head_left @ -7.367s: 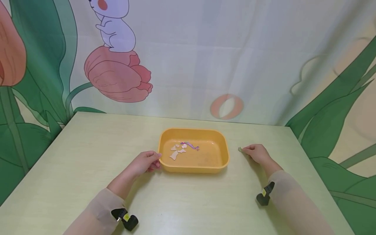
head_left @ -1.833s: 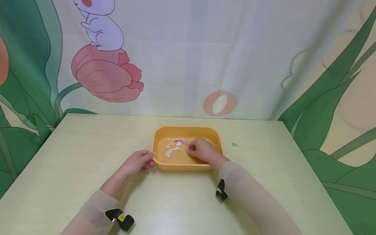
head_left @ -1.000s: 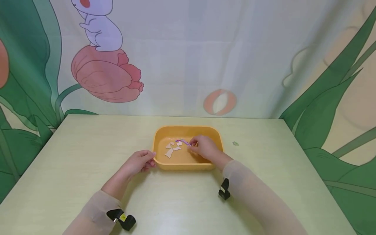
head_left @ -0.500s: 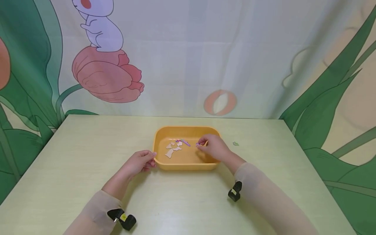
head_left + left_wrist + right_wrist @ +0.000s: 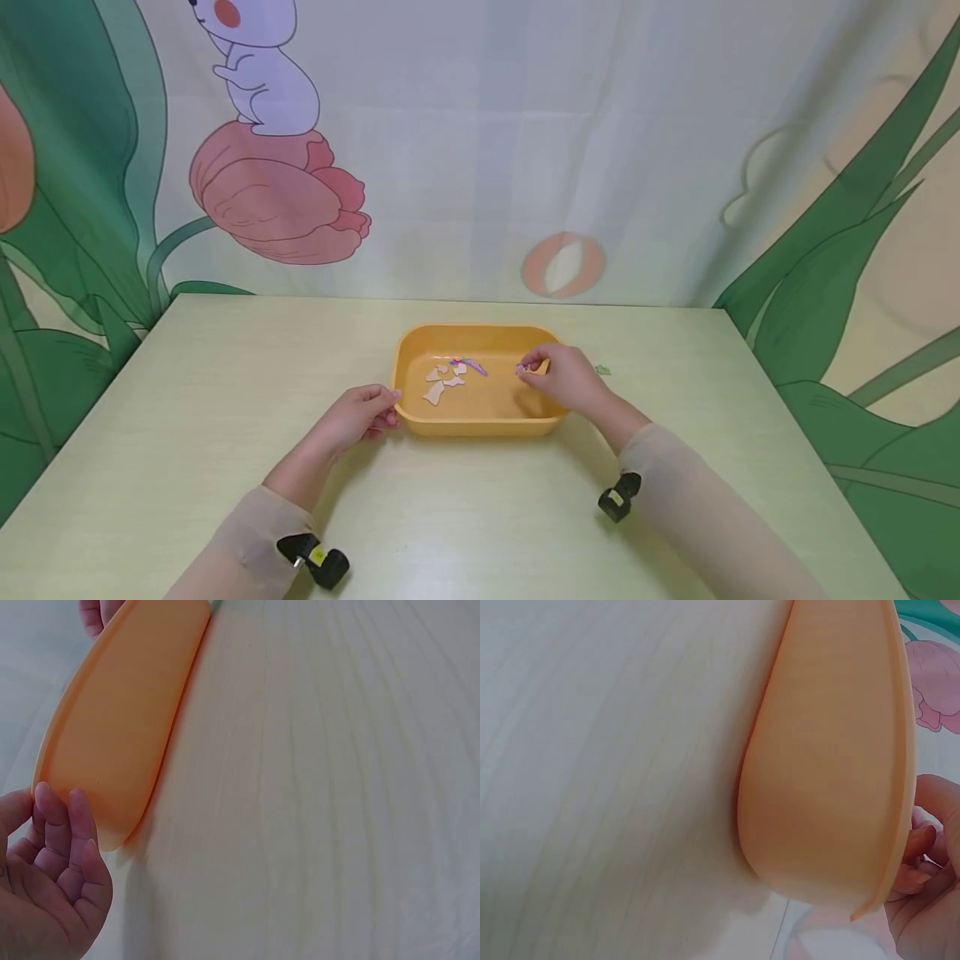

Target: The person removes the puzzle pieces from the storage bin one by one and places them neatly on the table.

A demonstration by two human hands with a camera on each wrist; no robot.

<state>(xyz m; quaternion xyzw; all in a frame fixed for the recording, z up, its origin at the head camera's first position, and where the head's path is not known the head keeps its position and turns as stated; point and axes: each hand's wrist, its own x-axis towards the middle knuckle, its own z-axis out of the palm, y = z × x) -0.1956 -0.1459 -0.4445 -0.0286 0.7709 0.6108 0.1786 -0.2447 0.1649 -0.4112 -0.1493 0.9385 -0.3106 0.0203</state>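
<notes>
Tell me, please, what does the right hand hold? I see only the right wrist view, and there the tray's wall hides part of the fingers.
Observer: In the head view, the right hand pinches a small purple piece.
Operator: Thank you. And where is the left hand?
Observer: It grips the tray by the rim at its left end.
Operator: Does any piece lie outside the tray?
Observer: Yes, a green piece lies on the table, to the right of the tray.

Table [image 5: 480, 517] beneath the fingers [image 5: 381, 397]; curtain [image 5: 450, 150] beyond them; printed rabbit [image 5: 279, 90] atop flower [image 5: 273, 200], left of the fingers; leaves [image 5: 825, 300] either side of them
</notes>
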